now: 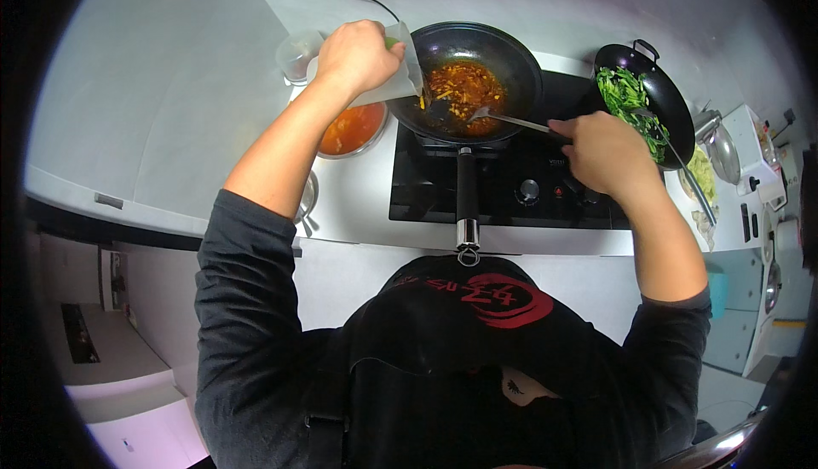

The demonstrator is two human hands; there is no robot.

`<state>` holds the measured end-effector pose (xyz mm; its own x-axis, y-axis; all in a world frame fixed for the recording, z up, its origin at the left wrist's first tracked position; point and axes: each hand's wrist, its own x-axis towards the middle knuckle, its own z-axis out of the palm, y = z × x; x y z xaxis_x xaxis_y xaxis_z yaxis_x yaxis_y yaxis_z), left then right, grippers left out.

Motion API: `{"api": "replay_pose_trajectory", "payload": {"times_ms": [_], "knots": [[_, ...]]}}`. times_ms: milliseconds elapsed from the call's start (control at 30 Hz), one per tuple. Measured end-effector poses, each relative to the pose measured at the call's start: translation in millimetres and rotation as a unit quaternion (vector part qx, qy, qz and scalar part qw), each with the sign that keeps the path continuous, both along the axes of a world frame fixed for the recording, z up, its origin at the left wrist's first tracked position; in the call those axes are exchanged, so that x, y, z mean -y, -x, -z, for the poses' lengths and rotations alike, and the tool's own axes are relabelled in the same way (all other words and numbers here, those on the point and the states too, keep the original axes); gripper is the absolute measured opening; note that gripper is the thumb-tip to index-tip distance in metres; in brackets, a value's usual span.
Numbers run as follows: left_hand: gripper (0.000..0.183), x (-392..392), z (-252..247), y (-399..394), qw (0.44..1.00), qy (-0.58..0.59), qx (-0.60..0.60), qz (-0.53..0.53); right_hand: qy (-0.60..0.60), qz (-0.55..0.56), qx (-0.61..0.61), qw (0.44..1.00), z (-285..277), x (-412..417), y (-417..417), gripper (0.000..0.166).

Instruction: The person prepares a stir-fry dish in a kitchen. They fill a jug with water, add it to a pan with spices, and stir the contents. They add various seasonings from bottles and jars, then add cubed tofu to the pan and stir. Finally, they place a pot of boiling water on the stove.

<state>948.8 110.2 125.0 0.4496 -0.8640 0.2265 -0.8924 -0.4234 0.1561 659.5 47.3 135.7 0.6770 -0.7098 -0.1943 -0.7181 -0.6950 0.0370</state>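
Note:
My left hand [361, 57] grips a translucent plastic pitcher [404, 79], tilted over the left rim of a dark frying pan [517, 53]. Bits of yellow food show at the pitcher's lower edge, above the pan. Inside the pan lies a reddish-brown sauce [470, 89] with chopped pieces. My right hand [604, 149] is closed around the handle of a metal spatula [511, 119], whose blade rests in the sauce. The pan's black handle [467, 194] points towards me. What else the pitcher holds is partly hidden by my left hand.
A black wok [677, 117] with leafy greens [620, 95] and a utensil stands right on the black cooktop [422, 194]. Left of the pan are a bowl of orange-red soup [351, 130] and a clear plastic container [297, 57]. Chopped pale vegetable [702, 178] lies at the right.

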Motion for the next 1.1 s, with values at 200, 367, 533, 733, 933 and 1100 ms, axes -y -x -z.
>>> {"api": "replay_pose_trajectory", "payload": {"times_ms": [200, 367, 533, 733, 933, 1100], "knots": [[0.037, -4, 9, -10, 0.999, 0.04, -0.012, -0.002, -0.006, 0.01, 0.019, 1.0, 39, 15, -49, 0.035], [0.038, -18, 7, -7, 0.998, 0.02, -0.055, -0.028, 0.003, 0.067, 0.027, 0.997, 55, 41, -57, 0.03], [0.039, -35, 13, -14, 0.995, 0.035, -0.079, -0.056, 0.039, 0.056, -0.012, 0.998, 8, 28, -20, 0.027], [0.039, -63, 23, -26, 0.966, 0.159, -0.179, -0.097, -0.007, -0.023, -0.011, 1.0, -6, 13, -2, 0.037], [0.03, -99, 33, -21, 0.876, 0.323, -0.335, -0.125, 0.008, -0.011, 0.043, 0.999, 51, 27, -57, 0.042], [0.023, -146, 51, -12, 0.819, 0.375, -0.422, -0.102, 0.032, 0.026, 0.043, 0.998, 52, 53, -47, 0.031]]}}
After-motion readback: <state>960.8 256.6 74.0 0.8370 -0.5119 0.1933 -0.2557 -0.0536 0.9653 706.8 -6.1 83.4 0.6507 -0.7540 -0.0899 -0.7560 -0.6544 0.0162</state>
